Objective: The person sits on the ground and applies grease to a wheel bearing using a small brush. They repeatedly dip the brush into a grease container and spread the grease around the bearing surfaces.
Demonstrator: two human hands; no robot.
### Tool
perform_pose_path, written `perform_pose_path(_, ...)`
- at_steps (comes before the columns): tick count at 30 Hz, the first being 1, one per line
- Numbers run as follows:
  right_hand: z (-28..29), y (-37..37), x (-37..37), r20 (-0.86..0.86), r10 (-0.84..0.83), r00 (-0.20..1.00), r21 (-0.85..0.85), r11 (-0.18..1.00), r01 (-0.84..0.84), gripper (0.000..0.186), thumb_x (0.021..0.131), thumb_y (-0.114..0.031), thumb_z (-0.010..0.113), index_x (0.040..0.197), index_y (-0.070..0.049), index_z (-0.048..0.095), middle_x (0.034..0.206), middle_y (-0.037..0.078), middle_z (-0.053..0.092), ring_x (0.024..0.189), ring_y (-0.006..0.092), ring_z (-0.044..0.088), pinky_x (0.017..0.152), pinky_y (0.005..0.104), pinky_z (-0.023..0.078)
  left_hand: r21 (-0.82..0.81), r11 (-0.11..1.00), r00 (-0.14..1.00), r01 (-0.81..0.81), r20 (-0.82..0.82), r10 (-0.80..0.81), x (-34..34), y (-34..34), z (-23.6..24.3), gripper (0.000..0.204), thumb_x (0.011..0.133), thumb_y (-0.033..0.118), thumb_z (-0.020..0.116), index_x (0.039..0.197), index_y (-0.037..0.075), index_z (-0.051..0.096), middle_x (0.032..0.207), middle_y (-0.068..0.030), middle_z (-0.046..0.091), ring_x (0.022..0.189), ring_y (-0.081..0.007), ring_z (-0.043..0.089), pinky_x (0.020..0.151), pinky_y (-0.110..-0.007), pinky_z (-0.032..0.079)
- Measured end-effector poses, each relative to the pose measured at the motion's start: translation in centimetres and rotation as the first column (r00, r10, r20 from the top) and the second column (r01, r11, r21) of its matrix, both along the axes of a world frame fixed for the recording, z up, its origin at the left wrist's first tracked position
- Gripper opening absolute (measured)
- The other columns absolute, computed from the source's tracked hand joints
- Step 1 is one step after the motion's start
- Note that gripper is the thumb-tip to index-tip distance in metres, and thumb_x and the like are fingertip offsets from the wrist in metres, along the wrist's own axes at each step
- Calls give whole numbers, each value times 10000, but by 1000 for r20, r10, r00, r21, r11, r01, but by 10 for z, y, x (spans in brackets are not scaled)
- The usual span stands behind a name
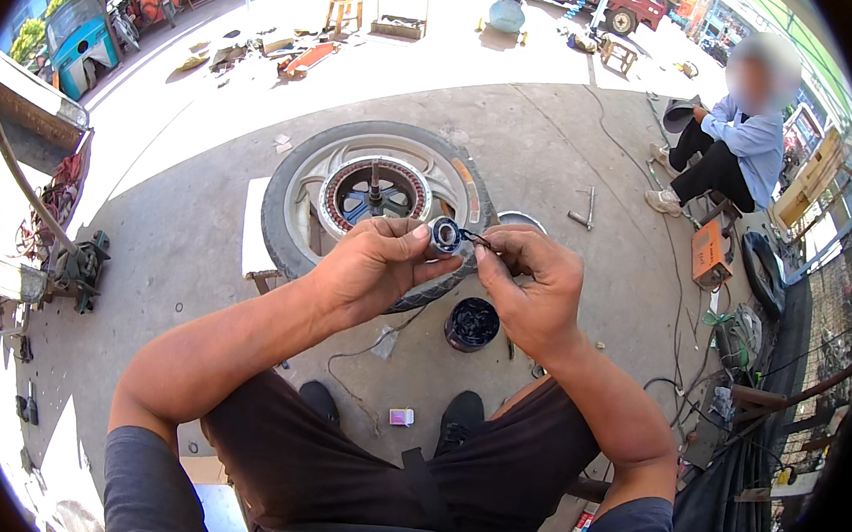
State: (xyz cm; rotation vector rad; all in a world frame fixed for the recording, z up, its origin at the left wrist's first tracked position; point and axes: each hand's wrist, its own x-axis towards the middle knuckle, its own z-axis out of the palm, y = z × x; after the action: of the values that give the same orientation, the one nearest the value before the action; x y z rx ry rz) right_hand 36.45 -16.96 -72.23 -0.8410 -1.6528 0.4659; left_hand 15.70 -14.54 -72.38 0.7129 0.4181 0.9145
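Observation:
My left hand (368, 266) pinches a small metal ball bearing (444, 236) between thumb and fingers, its round face turned up. Dark blue grease shows on the bearing. Close beside it, my right hand (537, 280) pinches a thin dark stick-like tool (475, 239) whose greasy tip is at the bearing's edge; whether it touches I cannot tell. Below the right hand stands an open tub (471, 326) of dark grease. Beyond both hands lies a wheel with a black tyre (282, 205), and a shaft (376, 180) rises from its copper-ringed hub.
A person (751, 142) sits at the right. Nearby are an orange box-shaped machine (711, 253), cables and a loose tyre (763, 278). A T-shaped tool (584, 218) lies right of the wheel. Between my feet sits a small pink-and-white box (401, 417). Wooden stools (344, 14) stand far off.

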Motion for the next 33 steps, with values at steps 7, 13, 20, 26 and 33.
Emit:
perform_pose_path(7,6,-1,-1,173,-64,983,261,965,17,149,767,71,714,901,29,665,897,144,695,711,256,701,609,310,556,0,1000,999,28,42,-28,0,0,-2,258,997,153,568,1158,-48,591,1159,-130,646,1139,-236,603,1116,-408,438)
perform_pose_path(13,10,-2,1,372,-148,916,437,899,-32,184,735,45,732,911,35,679,925,126,680,687,240,693,560,306,548,-23,1000,1000,10,15,-10,-2,-2,2,266,1001,179,569,1143,-43,599,1152,-133,642,1133,-237,599,1087,-399,452)
perform_pose_path(20,9,-2,-2,470,-230,852,544,836,-75,199,711,29,745,900,31,683,923,110,678,666,215,686,536,298,538,-12,1000,1000,3,-9,-3,-9,-1,1,259,1003,189,566,1129,-33,613,1131,-125,650,1128,-239,598,1059,-399,462)
perform_pose_path(26,4,1,6,230,-117,966,262,964,54,124,782,34,723,898,25,680,873,112,684,644,193,676,544,283,531,-2,1000,1000,1,12,-1,-17,0,-5,218,976,166,597,1086,-19,633,1088,-104,663,1086,-234,604,1077,-431,450)
perform_pose_path(33,-36,70,54,62,-159,985,-247,954,169,142,876,-58,696,949,64,700,753,68,687,620,94,630,548,236,503,-118,990,997,-71,2,72,-31,24,-41,288,933,89,599,1185,-38,544,1063,-127,645,1022,-247,615,1063,-467,466)
